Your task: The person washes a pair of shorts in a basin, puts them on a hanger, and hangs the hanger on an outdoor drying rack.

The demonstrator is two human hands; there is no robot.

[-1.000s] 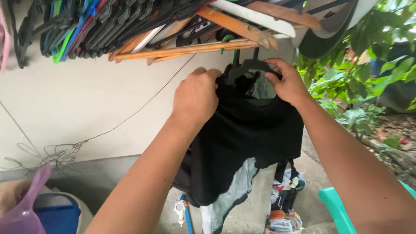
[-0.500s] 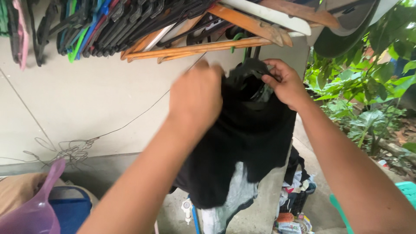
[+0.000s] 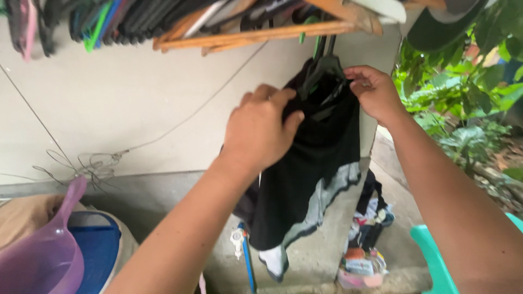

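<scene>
Overhead, seen from the head camera, a black garment (image 3: 305,163) with a grey hem hangs on a dark plastic hanger (image 3: 322,68) hooked to a wooden rail (image 3: 256,36) crowded with other hangers. The left hand (image 3: 260,128) is closed on the garment's left shoulder, thumb pressed into the cloth. The right hand (image 3: 375,92) pinches the fabric at the hanger's right end. A purple plastic scoop (image 3: 41,253) sits lower left; a tap (image 3: 237,239) shows below the garment.

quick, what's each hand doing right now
Left hand: closed, gripping the black garment.
Right hand: fingers pinching the garment's edge at the dark hanger.
</scene>
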